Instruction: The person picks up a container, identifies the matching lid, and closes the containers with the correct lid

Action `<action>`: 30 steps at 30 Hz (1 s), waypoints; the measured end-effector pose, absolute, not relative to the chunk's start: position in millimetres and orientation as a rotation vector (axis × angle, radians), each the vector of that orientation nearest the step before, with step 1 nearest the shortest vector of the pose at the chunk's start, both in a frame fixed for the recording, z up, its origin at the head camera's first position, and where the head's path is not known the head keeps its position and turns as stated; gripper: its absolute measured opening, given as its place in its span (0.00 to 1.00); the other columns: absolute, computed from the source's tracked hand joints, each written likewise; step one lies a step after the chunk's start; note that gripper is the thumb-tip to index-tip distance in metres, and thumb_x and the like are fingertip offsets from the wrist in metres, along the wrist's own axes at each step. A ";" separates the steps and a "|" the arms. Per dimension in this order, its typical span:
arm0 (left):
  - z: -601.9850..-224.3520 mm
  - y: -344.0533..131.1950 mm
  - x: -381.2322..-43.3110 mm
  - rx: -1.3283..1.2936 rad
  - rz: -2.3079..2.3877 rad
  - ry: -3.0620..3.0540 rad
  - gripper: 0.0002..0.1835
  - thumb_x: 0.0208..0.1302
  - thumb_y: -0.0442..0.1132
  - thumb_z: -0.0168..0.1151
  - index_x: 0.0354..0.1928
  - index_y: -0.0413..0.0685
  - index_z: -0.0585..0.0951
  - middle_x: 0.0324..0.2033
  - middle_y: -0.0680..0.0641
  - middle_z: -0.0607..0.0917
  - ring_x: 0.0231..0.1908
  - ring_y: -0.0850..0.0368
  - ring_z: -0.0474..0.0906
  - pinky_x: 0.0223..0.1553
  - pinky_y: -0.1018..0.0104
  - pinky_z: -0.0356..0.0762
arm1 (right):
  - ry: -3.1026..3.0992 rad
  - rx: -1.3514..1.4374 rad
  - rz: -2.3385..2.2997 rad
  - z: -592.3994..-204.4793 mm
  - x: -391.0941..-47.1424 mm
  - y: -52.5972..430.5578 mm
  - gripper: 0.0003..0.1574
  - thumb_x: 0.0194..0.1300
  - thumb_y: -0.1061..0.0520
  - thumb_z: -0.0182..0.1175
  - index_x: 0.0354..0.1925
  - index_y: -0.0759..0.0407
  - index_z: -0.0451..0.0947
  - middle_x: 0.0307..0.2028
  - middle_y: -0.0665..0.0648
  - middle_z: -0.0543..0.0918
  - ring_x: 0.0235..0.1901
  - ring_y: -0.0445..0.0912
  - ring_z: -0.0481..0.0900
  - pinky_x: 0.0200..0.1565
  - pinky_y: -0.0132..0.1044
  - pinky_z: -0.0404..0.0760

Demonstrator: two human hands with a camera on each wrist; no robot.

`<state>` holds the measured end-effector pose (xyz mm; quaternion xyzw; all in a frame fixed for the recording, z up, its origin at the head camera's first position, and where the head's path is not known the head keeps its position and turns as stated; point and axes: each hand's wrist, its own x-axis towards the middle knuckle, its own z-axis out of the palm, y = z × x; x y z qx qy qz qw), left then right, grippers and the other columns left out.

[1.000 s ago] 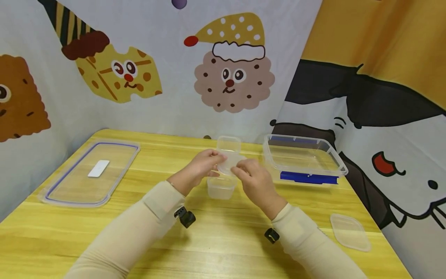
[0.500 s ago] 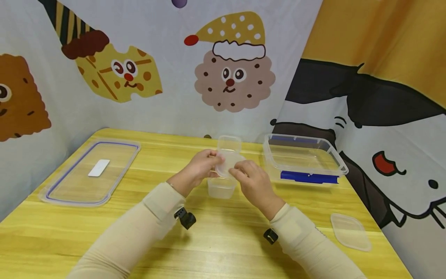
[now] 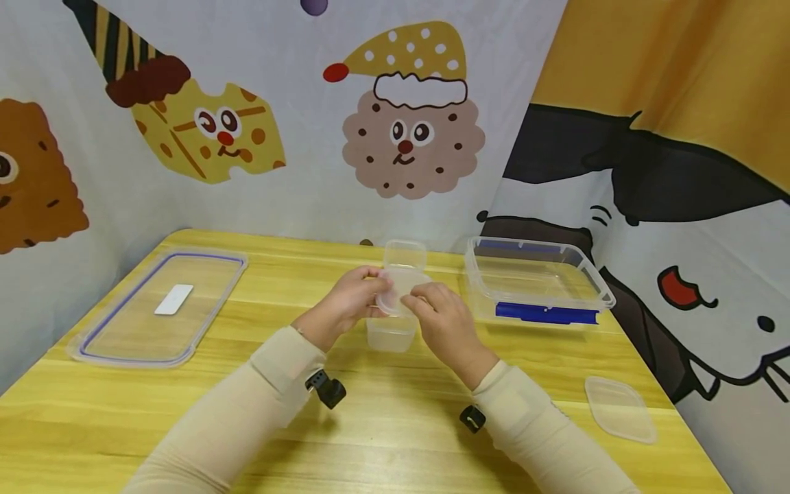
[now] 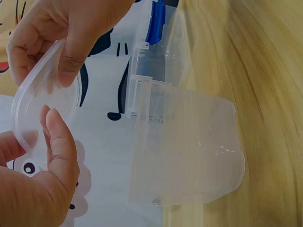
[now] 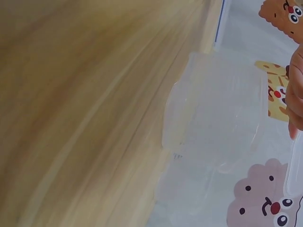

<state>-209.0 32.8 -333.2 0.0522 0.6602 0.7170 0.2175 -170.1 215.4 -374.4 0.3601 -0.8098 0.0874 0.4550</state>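
Between my hands is a small translucent plastic lid (image 3: 405,285), tilted and raised above a small clear food container (image 3: 391,335). My left hand (image 3: 345,302) pinches the lid's left edge with thumb and fingers. On the opposite edge, my right hand (image 3: 452,329) grips it between thumb and curled fingers. The left wrist view shows the lid (image 4: 42,101) slightly bowed between both hands. The uncovered container (image 4: 189,146) stands upright on the table below, apart from the lid. Another small container (image 3: 404,254) stands right behind it.
A large clear box (image 3: 543,291) with a blue latch stands at the back right. To the left lies its size of lid (image 3: 129,336), with a blue seal and a white label (image 3: 174,300). Another small lid (image 3: 620,410) lies near the table's right edge.
Both hands still hold the lid. It has shifted slightly left, and the right hand has moved a little left with it. The containers have stayed put.
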 end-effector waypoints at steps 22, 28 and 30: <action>-335.3 20.3 -211.7 0.139 2.023 1.751 0.18 0.73 0.34 0.49 0.61 0.33 0.66 0.43 0.42 0.77 0.35 0.57 0.79 0.34 0.68 0.80 | -2.097 0.794 0.323 -369.8 -166.6 216.5 0.27 0.41 0.73 0.70 0.44 0.61 0.78 0.41 0.61 0.80 0.41 0.57 0.78 0.41 0.48 0.81; -336.4 18.4 -212.6 0.114 2.037 1.750 0.18 0.73 0.34 0.49 0.60 0.34 0.67 0.43 0.42 0.77 0.35 0.57 0.79 0.33 0.67 0.81 | -2.175 0.760 0.329 -370.4 -165.1 221.5 0.31 0.43 0.68 0.74 0.48 0.60 0.77 0.45 0.61 0.79 0.44 0.56 0.78 0.40 0.49 0.81; -336.7 17.4 -212.8 0.109 2.040 1.750 0.18 0.73 0.34 0.49 0.61 0.34 0.66 0.43 0.42 0.77 0.35 0.57 0.79 0.34 0.66 0.81 | -2.205 0.760 0.333 -369.9 -164.6 222.9 0.33 0.43 0.67 0.75 0.50 0.60 0.76 0.47 0.61 0.79 0.45 0.56 0.78 0.40 0.49 0.81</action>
